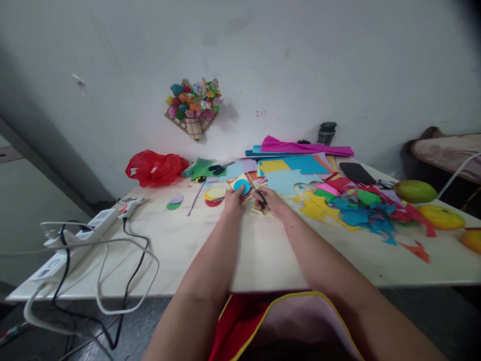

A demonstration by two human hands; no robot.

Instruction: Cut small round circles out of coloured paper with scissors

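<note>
My left hand (234, 198) pinches a blue paper circle (242, 187) laid over a pale yellow piece of paper (239, 179). The thumb presses on the blue circle. In my right hand (269, 198) is a pair of scissors (260, 198) with black handles, its blades pointing up and left beside the pale paper. Whether the blades touch the paper I cannot tell. Small pale yellow scraps (259, 212) lie under my hands. Left of my left hand are yellow and red paper circles (215, 194), and farther left a purple and a green circle (175, 202).
At right lies a heap of coloured paper scraps (361, 205), with a dark phone (356, 173) and mangoes (439, 216) near it. Paper sheets (293, 165) lie behind. A red plastic bag (154, 168), second scissors (218, 169) and a power strip (78, 245) with cables are at left.
</note>
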